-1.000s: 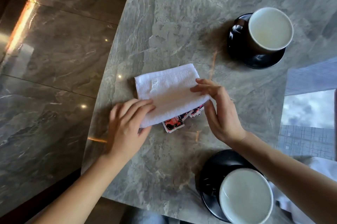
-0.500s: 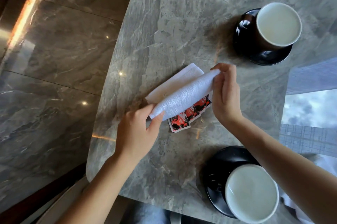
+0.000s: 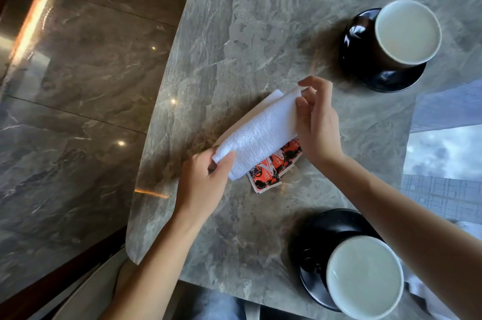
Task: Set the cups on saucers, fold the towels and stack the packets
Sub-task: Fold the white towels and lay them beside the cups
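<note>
A white towel [image 3: 258, 134] lies folded into a narrow strip on the grey stone table [image 3: 260, 32]. My left hand [image 3: 203, 184] pinches its near left corner. My right hand [image 3: 317, 124] holds its far right end between thumb and fingers. Red and black packets [image 3: 273, 165] stick out from under the towel's near edge. A black cup with a white inside [image 3: 407, 31] stands on a black saucer [image 3: 391, 79] at the far right. A second cup [image 3: 363, 276] sits on its saucer [image 3: 328, 231] near me at the right.
The table's left edge [image 3: 156, 121] drops to a glossy marble floor [image 3: 78, 85]. A glass panel [image 3: 448, 152] reflecting sky lies on the right. White cloth [image 3: 427, 296] shows beside the near cup. My trouser leg [image 3: 219, 304] is below the table edge.
The towel went from a flat rectangle to a narrower strip as both hands folded its near edge over. The packets under it are more exposed now.
</note>
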`<act>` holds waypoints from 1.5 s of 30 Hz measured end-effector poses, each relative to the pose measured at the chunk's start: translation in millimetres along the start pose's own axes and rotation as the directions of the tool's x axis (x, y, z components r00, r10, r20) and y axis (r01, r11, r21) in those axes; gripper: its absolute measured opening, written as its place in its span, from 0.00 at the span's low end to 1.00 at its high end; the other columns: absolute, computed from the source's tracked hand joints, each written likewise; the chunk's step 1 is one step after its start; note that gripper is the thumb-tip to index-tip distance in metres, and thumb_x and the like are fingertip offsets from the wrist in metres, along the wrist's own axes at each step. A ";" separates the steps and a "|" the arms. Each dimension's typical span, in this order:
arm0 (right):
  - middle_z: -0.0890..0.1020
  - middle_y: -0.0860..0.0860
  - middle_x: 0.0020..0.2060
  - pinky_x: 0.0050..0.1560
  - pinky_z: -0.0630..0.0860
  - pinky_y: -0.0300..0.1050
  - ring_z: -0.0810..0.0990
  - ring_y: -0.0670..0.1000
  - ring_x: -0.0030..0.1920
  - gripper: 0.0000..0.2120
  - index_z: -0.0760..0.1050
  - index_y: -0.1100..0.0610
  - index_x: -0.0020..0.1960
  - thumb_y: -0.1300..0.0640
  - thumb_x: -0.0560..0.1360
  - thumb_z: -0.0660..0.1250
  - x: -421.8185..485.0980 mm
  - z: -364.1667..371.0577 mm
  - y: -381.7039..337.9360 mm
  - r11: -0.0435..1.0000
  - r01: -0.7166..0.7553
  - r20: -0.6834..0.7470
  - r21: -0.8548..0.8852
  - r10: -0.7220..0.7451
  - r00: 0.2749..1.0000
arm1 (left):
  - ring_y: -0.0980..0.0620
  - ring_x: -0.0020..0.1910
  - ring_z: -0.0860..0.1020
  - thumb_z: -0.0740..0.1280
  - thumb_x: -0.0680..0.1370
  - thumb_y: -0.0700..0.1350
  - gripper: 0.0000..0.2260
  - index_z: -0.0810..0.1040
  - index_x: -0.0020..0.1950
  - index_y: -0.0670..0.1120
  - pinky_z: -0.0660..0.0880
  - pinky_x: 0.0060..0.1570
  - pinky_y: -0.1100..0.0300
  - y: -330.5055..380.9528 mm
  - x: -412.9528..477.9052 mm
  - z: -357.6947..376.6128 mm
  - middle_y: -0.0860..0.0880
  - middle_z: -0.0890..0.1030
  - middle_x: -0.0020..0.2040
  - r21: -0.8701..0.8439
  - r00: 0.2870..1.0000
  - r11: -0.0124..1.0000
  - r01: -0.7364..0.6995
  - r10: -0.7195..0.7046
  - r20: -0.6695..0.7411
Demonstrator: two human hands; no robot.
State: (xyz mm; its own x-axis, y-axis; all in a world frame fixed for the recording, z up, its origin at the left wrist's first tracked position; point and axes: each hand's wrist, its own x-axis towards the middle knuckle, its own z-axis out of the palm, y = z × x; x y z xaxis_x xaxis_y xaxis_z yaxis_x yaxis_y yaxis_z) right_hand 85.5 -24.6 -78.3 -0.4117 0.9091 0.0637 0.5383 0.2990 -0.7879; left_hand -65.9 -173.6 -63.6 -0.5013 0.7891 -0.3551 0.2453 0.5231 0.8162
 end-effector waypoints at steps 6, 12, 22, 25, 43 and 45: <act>0.74 0.41 0.39 0.45 0.70 0.45 0.76 0.50 0.41 0.14 0.63 0.49 0.62 0.59 0.79 0.55 4.6 2.2 -0.7 0.998 0.004 0.012 -0.068 -0.003 1.000 | 0.56 0.23 0.60 0.62 0.71 0.53 0.18 0.61 0.26 0.48 0.55 0.23 0.63 -3.5 5.8 -2.6 0.54 0.62 0.19 0.060 1.000 0.998 0.007 -0.006 -0.021; 0.81 0.47 0.48 0.48 0.66 0.43 0.73 0.46 0.46 0.11 0.71 0.55 0.60 0.61 0.79 0.57 12.8 3.9 -3.0 0.976 0.082 0.052 -0.200 -0.073 0.996 | 0.55 0.22 0.62 0.63 0.71 0.54 0.18 0.62 0.26 0.48 0.57 0.22 0.64 -2.3 7.5 -2.6 0.55 0.67 0.20 0.101 0.998 0.995 0.015 -0.008 -0.069; 0.81 0.48 0.53 0.53 0.65 0.41 0.78 0.52 0.45 0.13 0.74 0.55 0.59 0.62 0.76 0.61 18.4 2.9 -8.3 0.931 0.152 0.117 -0.331 -0.119 0.986 | 0.49 0.33 0.71 0.67 0.69 0.58 0.17 0.65 0.33 0.49 0.62 0.37 0.56 2.9 0.9 -1.7 0.53 0.71 0.29 0.386 0.983 0.923 -0.005 0.076 -0.169; 0.81 0.48 0.53 0.52 0.65 0.43 0.79 0.54 0.44 0.13 0.74 0.54 0.59 0.61 0.76 0.61 19.1 2.7 -10.9 0.923 0.149 0.140 -0.354 -0.105 0.984 | 0.49 0.51 0.70 0.73 0.67 0.50 0.16 0.73 0.50 0.49 0.59 0.51 0.54 11.1 -3.8 2.1 0.52 0.75 0.49 0.402 0.933 0.915 0.024 0.124 -0.338; 0.78 0.50 0.56 0.44 0.65 0.43 0.79 0.59 0.47 0.12 0.72 0.54 0.59 0.60 0.77 0.57 28.6 4.0 -17.9 0.921 0.078 0.210 -0.382 0.004 0.978 | 0.52 0.77 0.47 0.57 0.77 0.53 0.29 0.52 0.76 0.52 0.40 0.71 0.39 -5.7 -15.0 25.8 0.50 0.52 0.78 0.659 0.906 0.627 -0.415 0.350 0.237; 0.77 0.50 0.57 0.44 0.66 0.44 0.79 0.59 0.47 0.13 0.72 0.54 0.60 0.60 0.78 0.57 27.8 3.2 -19.6 0.917 0.059 0.211 -0.395 0.028 0.977 | 0.53 0.77 0.46 0.55 0.78 0.55 0.28 0.51 0.76 0.53 0.40 0.71 0.39 -6.7 -11.5 24.8 0.51 0.51 0.78 0.667 0.905 0.617 -0.418 0.347 0.246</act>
State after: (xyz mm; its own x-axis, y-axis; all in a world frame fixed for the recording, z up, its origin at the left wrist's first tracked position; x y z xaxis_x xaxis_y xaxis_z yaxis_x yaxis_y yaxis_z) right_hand 61.2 -6.1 -63.1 -0.5424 0.8354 -0.0887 0.7597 0.4427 -0.4762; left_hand -41.1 -178.2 -76.2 -0.1646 0.9749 -0.1497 0.9143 0.2078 0.3477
